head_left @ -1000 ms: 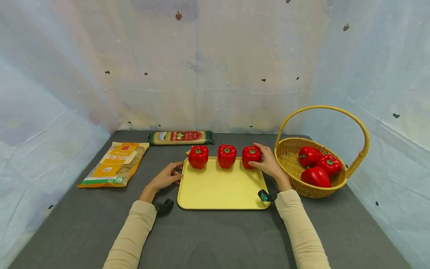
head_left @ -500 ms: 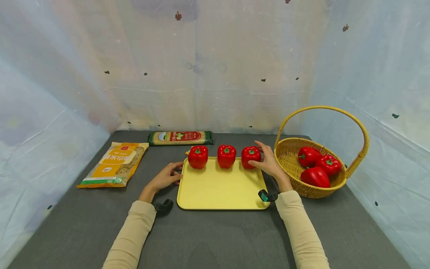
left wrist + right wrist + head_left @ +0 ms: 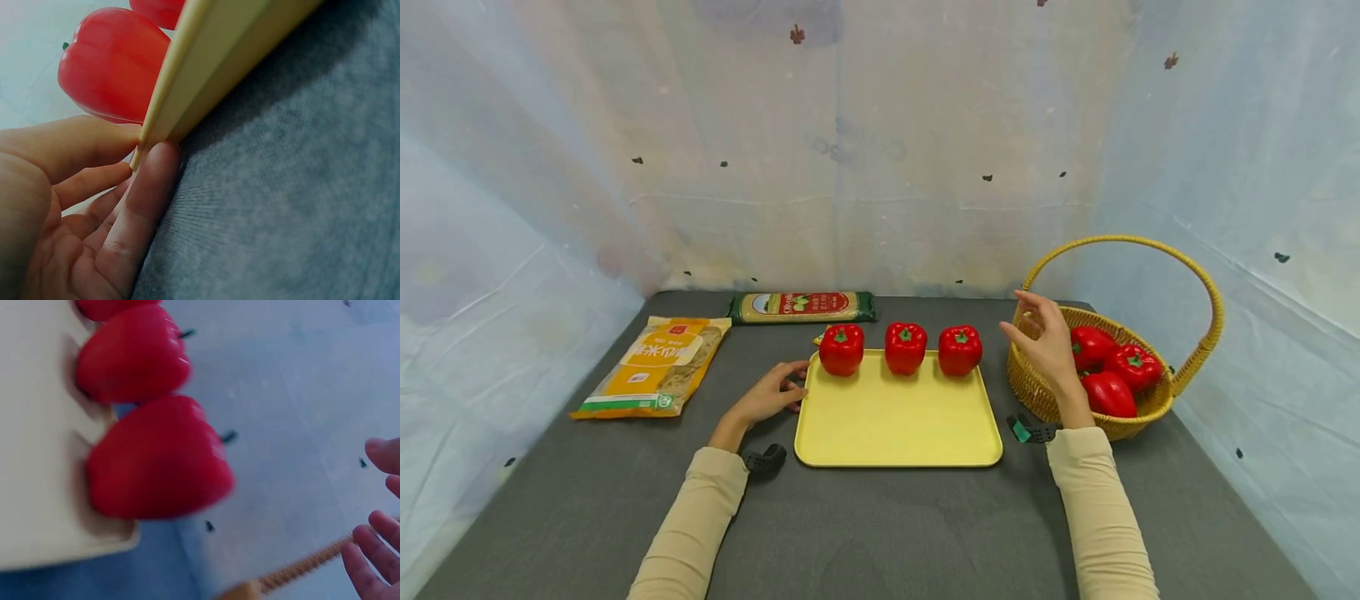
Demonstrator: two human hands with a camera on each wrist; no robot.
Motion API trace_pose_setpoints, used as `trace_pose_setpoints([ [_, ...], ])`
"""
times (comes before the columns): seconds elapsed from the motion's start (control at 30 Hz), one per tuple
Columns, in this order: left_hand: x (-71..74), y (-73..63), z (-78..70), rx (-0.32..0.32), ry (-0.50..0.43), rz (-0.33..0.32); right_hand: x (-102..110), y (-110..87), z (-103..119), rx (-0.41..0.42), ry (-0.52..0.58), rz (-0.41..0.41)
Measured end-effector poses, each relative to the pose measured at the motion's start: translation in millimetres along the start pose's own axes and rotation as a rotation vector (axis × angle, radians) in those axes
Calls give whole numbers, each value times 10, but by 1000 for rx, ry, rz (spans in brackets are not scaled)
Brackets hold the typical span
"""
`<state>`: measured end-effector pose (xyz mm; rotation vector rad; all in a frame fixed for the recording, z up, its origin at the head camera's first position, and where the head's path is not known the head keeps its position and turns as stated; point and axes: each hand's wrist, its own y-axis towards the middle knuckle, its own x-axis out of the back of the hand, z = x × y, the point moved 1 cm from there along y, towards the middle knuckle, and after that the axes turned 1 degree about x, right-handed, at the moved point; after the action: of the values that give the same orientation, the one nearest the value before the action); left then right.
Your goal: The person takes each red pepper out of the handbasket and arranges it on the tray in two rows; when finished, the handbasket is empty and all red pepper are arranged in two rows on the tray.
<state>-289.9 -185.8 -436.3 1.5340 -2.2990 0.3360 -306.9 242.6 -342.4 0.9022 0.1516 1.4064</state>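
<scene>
A yellow tray [image 3: 898,425] lies on the dark table, with three red bell peppers in a row along its far edge: a left one [image 3: 842,350], a middle one [image 3: 906,348] and a right one [image 3: 960,350]. My left hand [image 3: 771,392] holds the tray's left rim; the left wrist view shows its fingertips [image 3: 159,162] against that edge. Over the near-left rim of a wicker basket [image 3: 1037,392] hangs my right hand [image 3: 1048,346], fingers spread and holding nothing. Several red peppers [image 3: 1108,393] sit in the basket, partly behind that hand.
To the left lies a yellow food packet [image 3: 655,367]. A green-ended noodle packet [image 3: 802,307] is at the table's back. The basket's tall handle [image 3: 1123,239] arches above it. A small yellow item [image 3: 822,335] shows partly behind the left pepper.
My right hand has let go of the right pepper and moved right, up to the basket. The peppers on the tray stay in place, and my left hand has not moved.
</scene>
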Motion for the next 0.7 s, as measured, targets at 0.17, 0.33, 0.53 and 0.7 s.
trace_pose_setpoints([
  [0.17, 3, -3, 2, 8, -1, 1, 263, 47, 72, 14, -86, -52],
  [0.33, 10, 6, 9, 1, -2, 7, 470, 83, 22, -39, -131, -44],
  [0.53, 12, 17, 19, -11, -7, 13, 631, 95, -76, -117, -169, -59],
  [0.7, 8, 13, 25, -9, -8, 7, 732, 118, -306, -140, -167, -101],
])
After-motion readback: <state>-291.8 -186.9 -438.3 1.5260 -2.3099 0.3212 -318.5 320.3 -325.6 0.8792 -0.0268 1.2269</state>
